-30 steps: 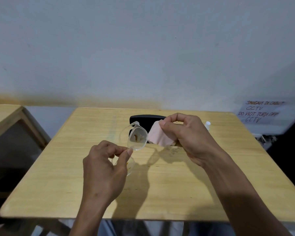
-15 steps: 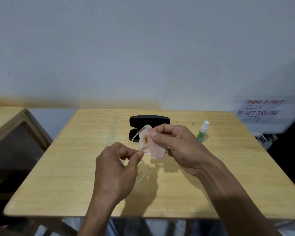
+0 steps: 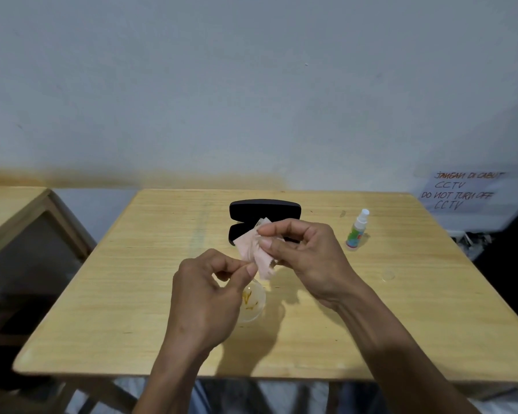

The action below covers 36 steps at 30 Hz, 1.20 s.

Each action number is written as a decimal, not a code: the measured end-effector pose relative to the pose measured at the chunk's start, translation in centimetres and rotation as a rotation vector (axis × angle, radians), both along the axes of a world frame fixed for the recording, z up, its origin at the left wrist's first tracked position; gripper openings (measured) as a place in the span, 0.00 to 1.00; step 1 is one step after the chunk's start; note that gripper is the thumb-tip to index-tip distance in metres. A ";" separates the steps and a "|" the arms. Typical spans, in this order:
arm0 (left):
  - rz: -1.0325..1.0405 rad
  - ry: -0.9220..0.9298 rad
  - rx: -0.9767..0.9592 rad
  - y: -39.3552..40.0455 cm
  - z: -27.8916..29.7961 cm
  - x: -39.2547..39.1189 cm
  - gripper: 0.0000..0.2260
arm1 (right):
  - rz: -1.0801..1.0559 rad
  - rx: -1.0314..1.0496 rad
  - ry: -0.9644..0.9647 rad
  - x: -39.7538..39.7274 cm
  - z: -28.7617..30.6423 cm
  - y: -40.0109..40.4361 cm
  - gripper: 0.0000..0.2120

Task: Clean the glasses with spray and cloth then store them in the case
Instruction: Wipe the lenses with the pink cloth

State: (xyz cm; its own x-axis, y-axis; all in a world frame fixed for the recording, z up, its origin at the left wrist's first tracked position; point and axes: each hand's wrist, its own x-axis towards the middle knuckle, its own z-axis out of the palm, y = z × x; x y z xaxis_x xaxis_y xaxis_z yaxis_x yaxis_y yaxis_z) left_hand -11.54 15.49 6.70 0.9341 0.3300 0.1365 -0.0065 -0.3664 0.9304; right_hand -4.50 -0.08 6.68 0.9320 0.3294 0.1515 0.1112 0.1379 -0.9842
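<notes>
Clear-framed glasses (image 3: 253, 300) hang above the middle of the wooden table (image 3: 132, 294), held on edge so one lens points down. My left hand (image 3: 205, 294) pinches the frame between thumb and fingers. My right hand (image 3: 305, 258) pinches a pale pink cloth (image 3: 253, 252) around the upper lens, which the cloth hides. Behind the hands lies the black glasses case (image 3: 263, 209), open, its lower half partly covered by the cloth and my right hand. A small white spray bottle (image 3: 356, 231) with a green label stands to the right of the case.
A second wooden table (image 3: 9, 210) stands at the left, separated by a gap. A paper note about CCTV (image 3: 461, 191) hangs on the wall at the right. A small clear cap (image 3: 388, 275) lies on the table right of my right arm.
The pink cloth came left onto the upper lens and now wraps it. Both hands sank in view as the head tilted, and the spray bottle came out from behind my right hand.
</notes>
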 end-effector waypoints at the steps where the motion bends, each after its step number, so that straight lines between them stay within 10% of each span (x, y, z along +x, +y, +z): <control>1: -0.006 0.004 -0.021 0.0 0.1 0.0 0.08 | 0.010 0.007 -0.003 0.1 0.0 0.0 0.07; 36: -0.008 0.037 -0.324 -0.3 -0.1 -0.3 0.06 | 0.035 -0.155 -0.094 -0.2 0.9 -1.4 0.09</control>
State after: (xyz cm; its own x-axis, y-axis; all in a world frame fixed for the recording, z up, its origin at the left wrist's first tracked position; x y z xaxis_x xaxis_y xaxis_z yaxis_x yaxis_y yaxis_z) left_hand -11.88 15.22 6.61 0.9393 0.3431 -0.0082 0.0276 -0.0516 0.9983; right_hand -4.72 -1.45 7.59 0.9036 0.3875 0.1826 0.2018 -0.0089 -0.9794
